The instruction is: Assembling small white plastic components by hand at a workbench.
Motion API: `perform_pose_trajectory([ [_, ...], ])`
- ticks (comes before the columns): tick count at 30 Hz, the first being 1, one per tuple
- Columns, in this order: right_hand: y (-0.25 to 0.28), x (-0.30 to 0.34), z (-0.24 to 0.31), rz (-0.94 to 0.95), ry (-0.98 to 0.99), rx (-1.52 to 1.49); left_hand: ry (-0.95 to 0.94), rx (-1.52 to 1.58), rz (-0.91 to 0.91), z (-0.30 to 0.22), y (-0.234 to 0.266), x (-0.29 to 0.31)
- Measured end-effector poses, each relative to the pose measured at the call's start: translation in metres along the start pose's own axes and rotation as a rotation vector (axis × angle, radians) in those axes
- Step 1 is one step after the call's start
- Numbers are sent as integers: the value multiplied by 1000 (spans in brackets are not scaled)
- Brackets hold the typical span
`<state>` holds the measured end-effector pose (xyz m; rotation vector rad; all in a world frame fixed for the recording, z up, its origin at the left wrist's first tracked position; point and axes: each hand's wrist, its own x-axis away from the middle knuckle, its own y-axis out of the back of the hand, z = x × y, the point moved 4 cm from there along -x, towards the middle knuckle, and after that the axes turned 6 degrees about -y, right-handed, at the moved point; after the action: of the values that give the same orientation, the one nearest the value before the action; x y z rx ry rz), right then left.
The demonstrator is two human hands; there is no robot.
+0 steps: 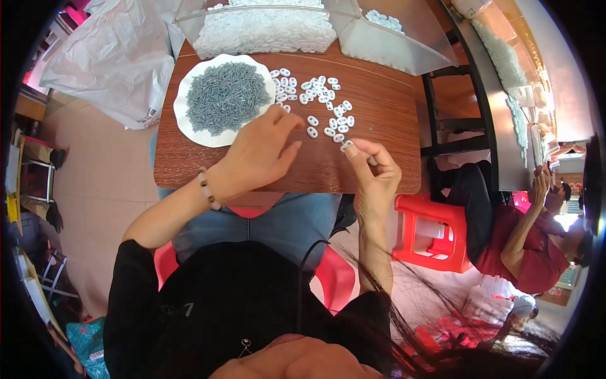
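My right hand [377, 165] pinches a small white oval piece [347, 146] between thumb and fingertips, just above the right side of the wooden table [208, 165]. Near the lower right rim of a white scalloped plate [184, 115], my left hand [262, 148] hovers with thumb and fingers apart, and nothing shows in it. Heaped on that plate are many small grey rod-shaped pieces [227, 98]. Loose white ovals [312, 120], each with two dark-looking holes, lie scattered between the plate and my right hand.
Along the table's far edge stand a clear bin of white pieces [265, 31] and a second translucent bin [385, 54]. A white plastic bag [117, 69] bulges at the left. To the right are a red stool [432, 234] and a seated person in a red shirt [536, 256].
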<state>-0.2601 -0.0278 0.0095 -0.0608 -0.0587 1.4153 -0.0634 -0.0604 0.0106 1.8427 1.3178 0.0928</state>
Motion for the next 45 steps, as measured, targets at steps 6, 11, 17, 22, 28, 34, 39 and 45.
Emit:
perform_pose_trajectory([
  [6,23,17,-12,-125,-30,-105,-53,-178,90,12,-44,-25],
  [11,20,21,-14,-108,-40,-147,-68,-288,80,19,-55,-28],
  [17,17,19,-24,-81,-85,-159,-108,-239,23,19,-49,-24],
  [22,6,20,-27,-53,-124,-184,-28,-62,-85,17,-32,-15],
  [28,-10,21,-22,54,-195,-194,668,1061,86,18,-19,23],
  [34,-29,23,-21,180,-237,-172,766,1360,39,11,-8,47],
  [39,-38,28,-20,241,-256,-121,794,1480,24,13,-7,58],
  [45,-41,30,-26,264,-285,-143,772,1436,-42,13,-7,63],
])
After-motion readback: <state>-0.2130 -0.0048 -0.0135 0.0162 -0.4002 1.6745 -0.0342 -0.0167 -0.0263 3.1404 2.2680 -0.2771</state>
